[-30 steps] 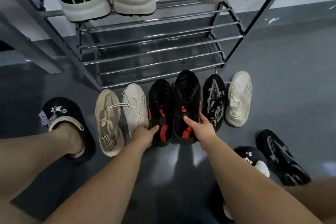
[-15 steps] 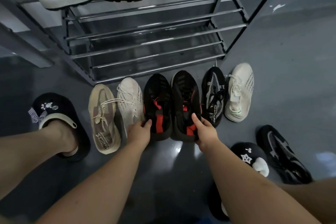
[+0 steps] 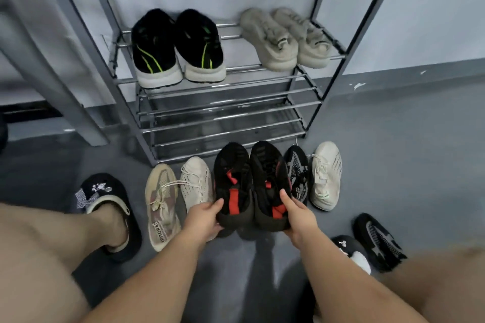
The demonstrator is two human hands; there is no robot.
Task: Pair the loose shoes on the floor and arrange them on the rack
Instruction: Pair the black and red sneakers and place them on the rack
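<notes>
While both hands grip the black-and-red pair, I read one legible marking only: letters along the heel side of the tan shoe, roughly "APROREN", partly blurred. My left hand curls round the heel of the left black-and-red shoe, thumb on its upper. My right hand holds the heel of the right black-and-red shoe the same way. The two shoes sit side by side, touching, toes pointed at the rack, in front of its lowest shelf.

Count on the floor, besides the held pair:
- one tan shoe;
- two cream shoes, set apart on either side of the pair;
- two black-and-grey patterned shoes, one in the row, one well apart at right.

Count on the rack: one black pair with green stripes and one beige pair on the same shelf. Two further pairs above are cut off.

I wear two black slippers with white emblems.
</notes>
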